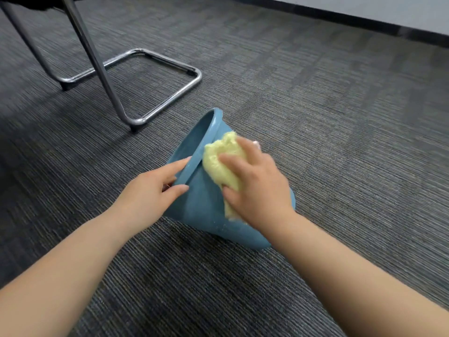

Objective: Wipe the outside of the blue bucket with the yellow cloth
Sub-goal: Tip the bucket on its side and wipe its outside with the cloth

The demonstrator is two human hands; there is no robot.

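The blue bucket (pixel 201 205) lies tilted on its side on the carpet, its open mouth facing up and to the left. My left hand (pixel 150 188) grips the bucket's rim, the index finger reaching inside and the thumb on the outer wall. A crumpled yellow cloth (pixel 218 161) is pressed against the bucket's outer wall just below the rim. My right hand (pixel 255 190) covers the cloth's right side and holds it there, fingers spread over it. The bucket's base is partly hidden behind my right wrist.
Dark grey striped carpet (pixel 315 105) covers the floor. A chair's chrome tube frame (pixel 155 110) stands to the upper left, its nearest corner close to the bucket's mouth. A wall with a black skirting strip (pixel 340 18) runs along the top right.
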